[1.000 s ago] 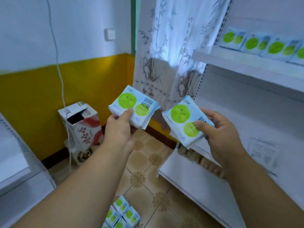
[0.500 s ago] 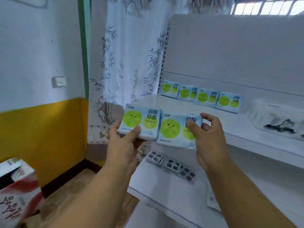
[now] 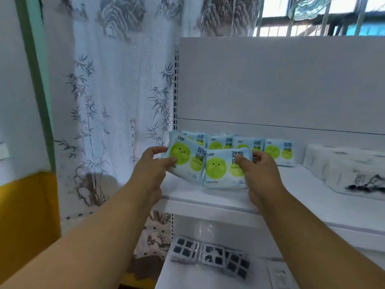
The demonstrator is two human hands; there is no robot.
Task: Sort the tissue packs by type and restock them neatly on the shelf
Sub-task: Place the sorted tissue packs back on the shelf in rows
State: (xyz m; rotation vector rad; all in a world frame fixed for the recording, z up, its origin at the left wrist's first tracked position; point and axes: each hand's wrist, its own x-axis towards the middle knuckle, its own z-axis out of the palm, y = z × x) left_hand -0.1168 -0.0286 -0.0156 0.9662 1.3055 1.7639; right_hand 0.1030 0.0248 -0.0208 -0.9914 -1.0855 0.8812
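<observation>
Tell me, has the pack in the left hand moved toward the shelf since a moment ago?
Yes. The left hand has carried its pack up to the shelf, now overlapping the standing row of packs.

Since a second ago both hands have risen from floor height to the white shelf point(image 3: 208, 197); the left hand point(image 3: 153, 170) now holds its tissue pack point(image 3: 185, 161) tilted over the shelf's front edge; the right hand point(image 3: 260, 174) has brought its pack point(image 3: 220, 170) beside it, overlapping the first, its lower edge at the shelf surface; the row of matching packs point(image 3: 250, 146) now stands just behind both grips.
</observation>
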